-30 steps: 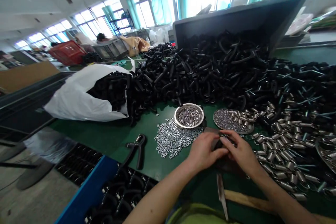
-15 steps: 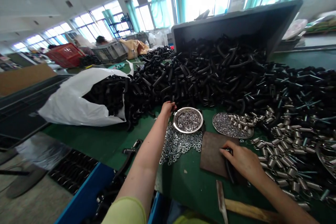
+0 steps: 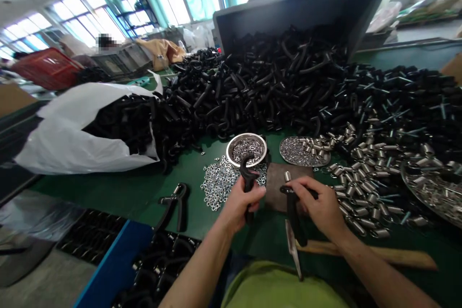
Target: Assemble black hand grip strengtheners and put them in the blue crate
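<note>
Upright in my left hand is a black curved handle piece with a hooked upper end, my fingers wrapped round its lower part. My right hand pinches a second black handle, which points down towards me; a small coil spring shows at its top. Both hands are above the near edge of a flat brown metal plate. Behind my left hand, loose nuts surround the front of a round steel bowl of small metal parts. A hammer lies under my right forearm.
Black handles are heaped at the back, spilling from a tipped grey bin. A white sack of black parts lies left. Coil springs are piled right, near an oval tray. A joined black piece lies front left.
My left hand has come back from the heap's edge with a black handle piece. My right hand has lifted its handle, and a spring now shows at its end. The view has shifted.
</note>
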Demonstrator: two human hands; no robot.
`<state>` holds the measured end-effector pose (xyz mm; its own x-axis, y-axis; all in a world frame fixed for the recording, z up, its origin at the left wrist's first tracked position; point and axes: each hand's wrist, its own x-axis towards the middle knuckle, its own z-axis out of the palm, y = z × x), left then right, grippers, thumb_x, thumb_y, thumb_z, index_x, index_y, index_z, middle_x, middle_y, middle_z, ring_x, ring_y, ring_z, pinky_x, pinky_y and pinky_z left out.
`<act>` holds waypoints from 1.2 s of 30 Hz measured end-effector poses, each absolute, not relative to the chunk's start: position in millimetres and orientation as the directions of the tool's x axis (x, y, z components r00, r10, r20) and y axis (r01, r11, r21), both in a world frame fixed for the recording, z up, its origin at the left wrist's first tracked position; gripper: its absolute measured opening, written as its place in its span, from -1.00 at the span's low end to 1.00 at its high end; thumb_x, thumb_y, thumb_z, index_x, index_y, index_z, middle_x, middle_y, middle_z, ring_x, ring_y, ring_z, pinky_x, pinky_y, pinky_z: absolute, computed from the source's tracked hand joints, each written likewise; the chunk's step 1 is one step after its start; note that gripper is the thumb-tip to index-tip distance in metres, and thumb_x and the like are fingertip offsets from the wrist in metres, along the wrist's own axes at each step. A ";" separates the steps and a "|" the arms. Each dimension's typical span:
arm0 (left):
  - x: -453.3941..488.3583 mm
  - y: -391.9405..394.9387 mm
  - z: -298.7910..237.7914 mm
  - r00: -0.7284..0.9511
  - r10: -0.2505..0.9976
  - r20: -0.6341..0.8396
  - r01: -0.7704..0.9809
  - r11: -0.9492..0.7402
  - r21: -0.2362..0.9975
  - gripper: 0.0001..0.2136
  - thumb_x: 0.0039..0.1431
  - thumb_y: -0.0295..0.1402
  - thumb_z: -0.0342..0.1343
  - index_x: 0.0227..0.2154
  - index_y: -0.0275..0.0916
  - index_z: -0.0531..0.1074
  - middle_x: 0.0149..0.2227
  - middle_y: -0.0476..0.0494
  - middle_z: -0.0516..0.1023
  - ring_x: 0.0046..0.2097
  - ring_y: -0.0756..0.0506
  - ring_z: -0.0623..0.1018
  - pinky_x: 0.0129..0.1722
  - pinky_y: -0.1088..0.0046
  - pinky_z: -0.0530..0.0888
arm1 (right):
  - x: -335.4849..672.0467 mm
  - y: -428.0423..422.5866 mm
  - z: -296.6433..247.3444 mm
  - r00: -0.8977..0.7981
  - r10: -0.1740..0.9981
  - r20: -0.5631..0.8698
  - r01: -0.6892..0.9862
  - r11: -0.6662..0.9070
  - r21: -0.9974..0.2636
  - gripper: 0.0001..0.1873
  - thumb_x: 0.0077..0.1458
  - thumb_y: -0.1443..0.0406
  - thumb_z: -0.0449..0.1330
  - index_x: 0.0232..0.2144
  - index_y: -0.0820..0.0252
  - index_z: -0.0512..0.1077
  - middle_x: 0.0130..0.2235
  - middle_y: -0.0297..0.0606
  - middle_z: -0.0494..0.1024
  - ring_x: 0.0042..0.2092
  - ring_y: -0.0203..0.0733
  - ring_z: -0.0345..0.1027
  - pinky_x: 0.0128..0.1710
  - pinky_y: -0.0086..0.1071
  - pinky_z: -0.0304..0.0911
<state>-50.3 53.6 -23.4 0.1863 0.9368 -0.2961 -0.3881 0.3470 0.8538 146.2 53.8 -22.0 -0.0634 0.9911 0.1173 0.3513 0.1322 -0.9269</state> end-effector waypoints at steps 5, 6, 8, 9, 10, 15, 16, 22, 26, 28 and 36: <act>-8.9 23.7 -14.4 0.240 0.907 -0.346 -0.236 0.400 0.885 -0.45 -0.21 -0.31 0.35 -0.12 -0.18 0.26 -0.47 0.11 0.26 -0.55 0.14 0.21 -0.64 0.65 0.11 | 135.1 34.5 -10.2 0.015 0.963 0.269 0.407 0.239 -0.881 -0.76 0.13 0.19 0.08 -0.44 0.16 0.48 -0.44 -0.37 0.54 -0.40 -0.29 0.40 -0.38 -0.49 0.24; -5.2 22.0 -13.1 0.211 0.921 -0.327 -0.201 0.368 0.908 -0.43 -0.23 -0.32 0.35 -0.11 -0.18 0.26 -0.43 0.08 0.30 -0.50 0.11 0.26 -0.59 0.64 0.18 | 135.1 32.4 -10.6 0.017 0.958 0.287 0.430 0.253 -0.867 -0.77 0.13 0.20 0.09 -0.45 0.16 0.48 -0.45 -0.37 0.54 -0.40 -0.30 0.40 -0.38 -0.49 0.23; -0.4 20.0 -11.6 0.161 0.954 -0.252 -0.116 0.272 0.955 -0.41 -0.26 -0.34 0.36 -0.10 -0.19 0.28 -0.36 0.03 0.35 -0.41 0.06 0.33 -0.48 0.59 0.28 | 136.2 29.4 -11.7 0.023 0.949 0.315 0.469 0.268 -0.841 -0.79 0.12 0.22 0.10 -0.46 0.16 0.47 -0.47 -0.38 0.54 -0.43 -0.30 0.39 -0.40 -0.49 0.23; 1.0 19.4 -11.5 0.155 0.965 -0.212 -0.074 0.225 0.972 -0.42 -0.26 -0.35 0.36 -0.10 -0.20 0.29 -0.34 0.02 0.37 -0.37 0.04 0.34 -0.44 0.56 0.31 | 137.1 28.6 -11.8 0.024 0.946 0.323 0.485 0.272 -0.831 -0.78 0.11 0.22 0.10 -0.47 0.16 0.47 -0.48 -0.38 0.54 -0.44 -0.30 0.38 -0.41 -0.49 0.22; 1.8 18.9 -11.7 0.163 0.970 -0.181 -0.039 0.190 0.981 -0.43 -0.25 -0.35 0.35 -0.10 -0.20 0.29 -0.31 0.00 0.38 -0.35 0.03 0.35 -0.40 0.55 0.33 | 138.3 28.3 -11.5 0.018 0.945 0.326 0.499 0.274 -0.822 -0.78 0.11 0.22 0.09 -0.49 0.15 0.46 -0.50 -0.38 0.53 -0.46 -0.31 0.38 -0.43 -0.49 0.22; -0.6 22.4 -16.2 0.292 0.903 -0.316 -0.053 0.345 0.937 -0.51 -0.16 -0.22 0.29 -0.14 -0.22 0.32 -0.39 0.01 0.40 -0.47 0.05 0.37 -0.54 0.56 0.33 | 150.7 33.5 -3.4 -0.186 0.961 0.206 0.542 0.276 -0.794 -0.70 0.16 0.16 0.01 -0.45 0.14 0.47 -0.46 -0.33 0.53 -0.41 -0.25 0.40 -0.38 -0.45 0.24; -1.6 24.6 -17.4 0.318 0.877 -0.360 -0.091 0.406 0.909 -0.55 -0.14 -0.18 0.27 -0.17 -0.24 0.33 -0.45 0.03 0.37 -0.53 0.07 0.33 -0.60 0.58 0.29 | 154.1 34.7 -2.0 -0.257 0.946 0.199 0.531 0.311 -0.789 -0.70 0.18 0.16 -0.01 -0.38 0.13 0.47 -0.39 -0.30 0.55 -0.34 -0.22 0.42 -0.33 -0.42 0.25; -8.2 35.6 -21.3 0.262 0.889 -0.375 -0.233 0.436 0.869 -0.46 -0.16 -0.24 0.30 -0.07 -0.19 0.28 -0.45 0.06 0.38 -0.60 0.11 0.28 -0.66 0.60 0.22 | 165.4 33.5 -14.5 -0.284 0.901 0.327 0.529 0.432 -0.731 -0.74 0.14 0.15 0.04 -0.23 0.15 0.40 -0.30 -0.19 0.51 -0.26 -0.16 0.40 -0.25 -0.32 0.27; -13.0 35.5 -18.2 0.122 0.979 -0.161 -0.014 0.164 0.986 -0.35 -0.22 -0.37 0.34 0.02 -0.13 0.25 -0.19 -0.07 0.47 -0.25 -0.06 0.48 -0.26 0.45 0.42 | 161.0 38.6 -28.8 -0.206 0.968 -0.145 0.355 -0.064 -0.933 -0.57 0.19 0.01 -0.14 -0.24 0.18 0.34 -0.47 -0.31 0.45 -0.48 -0.25 0.34 -0.56 -0.44 0.22; -13.8 33.9 -16.7 0.132 0.988 -0.075 0.079 0.065 0.995 -0.26 -0.21 -0.41 0.33 0.10 -0.10 0.18 -0.10 -0.10 0.45 -0.11 -0.14 0.46 -0.08 0.36 0.38 | 157.0 43.6 -29.3 -0.354 0.888 -0.293 0.255 -0.210 -0.944 -0.51 0.15 -0.05 -0.12 -0.20 0.20 0.32 -0.44 -0.31 0.44 -0.47 -0.25 0.34 -0.62 -0.46 0.18; -5.3 22.7 -32.5 0.155 0.984 -0.090 0.102 0.075 0.992 -0.21 -0.13 -0.34 0.30 0.16 -0.05 0.00 -0.02 -0.13 0.40 -0.05 -0.16 0.45 -0.03 0.30 0.37 | 139.6 44.3 -20.0 -0.209 0.977 -0.033 0.645 0.113 -0.756 -0.75 0.18 0.16 -0.03 -0.45 0.17 0.23 -0.45 -0.31 0.41 -0.37 -0.22 0.32 -0.41 -0.39 0.11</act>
